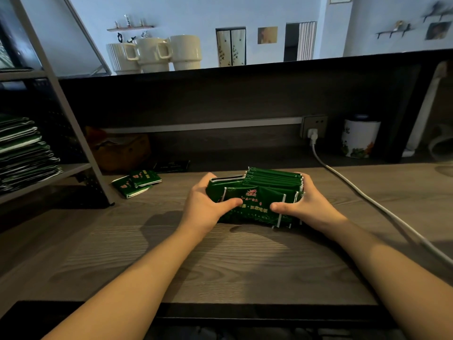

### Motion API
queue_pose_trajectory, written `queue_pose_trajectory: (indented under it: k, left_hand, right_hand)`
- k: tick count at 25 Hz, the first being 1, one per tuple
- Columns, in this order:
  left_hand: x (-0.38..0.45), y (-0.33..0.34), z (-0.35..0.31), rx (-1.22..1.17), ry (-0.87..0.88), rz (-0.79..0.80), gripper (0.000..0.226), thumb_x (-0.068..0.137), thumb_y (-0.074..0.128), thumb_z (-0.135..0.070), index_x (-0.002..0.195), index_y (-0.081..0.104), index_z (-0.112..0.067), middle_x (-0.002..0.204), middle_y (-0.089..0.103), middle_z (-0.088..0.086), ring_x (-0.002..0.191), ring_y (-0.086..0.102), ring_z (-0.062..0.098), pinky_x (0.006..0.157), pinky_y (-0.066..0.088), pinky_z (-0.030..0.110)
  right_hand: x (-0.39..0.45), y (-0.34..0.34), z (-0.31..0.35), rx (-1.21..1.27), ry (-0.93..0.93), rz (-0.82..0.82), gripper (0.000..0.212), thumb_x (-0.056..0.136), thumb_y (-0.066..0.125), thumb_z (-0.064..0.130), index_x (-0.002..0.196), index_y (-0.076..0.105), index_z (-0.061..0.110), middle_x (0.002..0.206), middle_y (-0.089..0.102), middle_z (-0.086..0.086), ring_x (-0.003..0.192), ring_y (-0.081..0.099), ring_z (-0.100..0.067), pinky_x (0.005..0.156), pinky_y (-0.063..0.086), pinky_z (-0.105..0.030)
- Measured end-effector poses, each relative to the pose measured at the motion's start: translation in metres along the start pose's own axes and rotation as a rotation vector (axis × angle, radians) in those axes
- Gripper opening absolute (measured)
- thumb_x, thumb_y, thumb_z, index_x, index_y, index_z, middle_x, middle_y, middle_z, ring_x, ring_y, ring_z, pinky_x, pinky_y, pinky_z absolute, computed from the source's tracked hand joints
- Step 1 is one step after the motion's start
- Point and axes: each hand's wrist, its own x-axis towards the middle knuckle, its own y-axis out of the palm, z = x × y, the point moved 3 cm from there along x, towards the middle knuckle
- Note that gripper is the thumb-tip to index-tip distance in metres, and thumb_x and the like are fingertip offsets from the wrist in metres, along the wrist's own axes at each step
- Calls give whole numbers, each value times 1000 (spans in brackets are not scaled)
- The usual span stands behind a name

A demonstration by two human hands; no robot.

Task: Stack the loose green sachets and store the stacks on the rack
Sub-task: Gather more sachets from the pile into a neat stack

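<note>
A bundle of green sachets (257, 192) stands on edge on the wooden table (220, 261), squeezed between both hands. My left hand (208, 207) grips its left end, thumb across the front sachet. My right hand (304, 204) grips the right end, thumb on the front as well. Two loose green sachets (137, 182) lie overlapping on the table to the left. On the rack (73, 133) at the far left, a pile of stacked green sachets (24, 153) rests on a shelf.
A white cable (362, 195) runs from a wall socket (313, 126) across the table on the right. A white printed canister (359, 139) stands at the back right. A brown bag (122, 150) and a dark packet (172, 165) lie behind. Three mugs (154, 54) sit on the upper ledge.
</note>
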Motion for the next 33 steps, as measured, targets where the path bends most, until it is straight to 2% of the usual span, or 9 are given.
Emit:
queue_pose_trajectory:
  k: [4,7,9,11,14,17,21,27,33]
  left_hand:
    - [-5,8,-6,30,-1,114,35,73,87,-15,86,55,-21,77,69,-10,75,67,2,63,54,22]
    - [-11,10,-6,-97,-104,326,26,87,62,1,96,48,-20,83,62,-4,77,62,6,62,50,21]
    - [-13,8,-4,-158,-155,358,24,89,55,1,97,48,-21,83,61,-3,78,62,9,66,52,25]
    - [-10,-1,-2,-218,-213,234,28,93,56,3,99,54,-25,90,67,-7,83,66,4,76,55,23]
    - [2,-25,3,-320,-203,-117,26,90,64,-1,104,62,-23,102,72,-1,94,69,10,84,56,28]
    - [3,-33,4,-610,-294,-62,19,85,65,-1,95,68,-16,87,75,-2,86,71,14,73,58,29]
    - [-5,-16,-1,-329,-213,233,24,81,62,9,87,71,-13,76,73,-2,76,70,13,63,59,25]
    - [-2,-20,4,-48,44,143,31,75,78,4,83,66,-23,84,72,-2,85,70,15,73,59,32]
    - [-3,-13,8,11,38,158,25,74,85,-14,85,73,-33,90,74,-5,67,67,31,61,58,47]
  right_hand:
    - [-1,3,3,-11,5,30,96,57,88,39,137,36,24,123,60,12,109,58,6,81,48,-8]
    - [1,4,0,-11,26,11,93,59,90,38,135,38,23,122,62,11,110,60,1,88,47,-17]
    - [3,3,-3,1,39,-16,85,64,90,31,131,40,22,120,63,9,108,61,0,89,47,-19]
    - [3,2,-5,6,45,-37,80,66,90,28,129,41,22,118,64,9,107,63,-2,92,49,-24]
    - [4,0,-7,22,56,-60,79,68,90,26,129,40,22,117,64,9,106,63,-3,88,49,-22]
    - [4,1,-6,38,59,-66,76,69,89,24,128,40,22,117,64,10,104,63,-1,84,49,-20]
    - [3,0,-6,22,58,-61,75,70,89,26,127,40,22,119,62,10,106,61,-1,84,47,-19]
    - [3,0,-5,4,63,-24,77,69,89,31,128,39,22,119,60,13,106,57,2,82,44,-18]
    - [1,1,-3,10,47,11,92,58,88,38,134,39,23,122,61,13,110,57,3,83,45,-15]
